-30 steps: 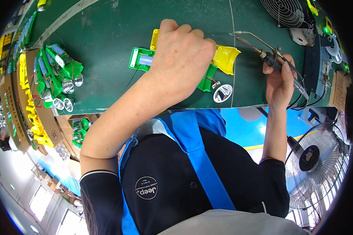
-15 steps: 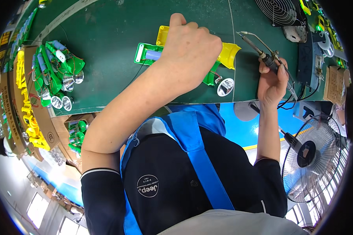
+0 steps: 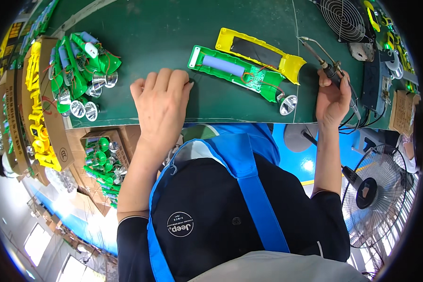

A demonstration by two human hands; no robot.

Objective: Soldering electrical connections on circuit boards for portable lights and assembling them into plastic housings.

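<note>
My right hand (image 3: 332,101) is closed around the handle of a soldering iron (image 3: 332,73), which has a thin curved metal tube fixed along it; its tip points up and left, over the table. My left hand (image 3: 162,101) rests near the table's front edge, back upward, fingers curled down; whatever they hold, if anything, is hidden. Between the hands lies an open green flashlight half-shell (image 3: 221,73) with a blue cylindrical battery, a circuit board and red wires. A silver reflector (image 3: 287,105) hangs from its right end. Behind it sits a yellow half-shell (image 3: 225,40) with a dark panel.
Several green half-shells (image 3: 73,70) with reflectors are heaped on the left of the green table (image 3: 145,42). A carton (image 3: 56,127) with yellow parts stands beyond them. Back right are a wire-guarded fan (image 3: 343,19) and a blue-grey box (image 3: 373,82) with cables. A larger fan (image 3: 369,192) stands at lower right.
My left hand has drawn back from over the shells to the table's front edge at left, uncovering both shells. My right hand still holds the soldering iron in about the same place.
</note>
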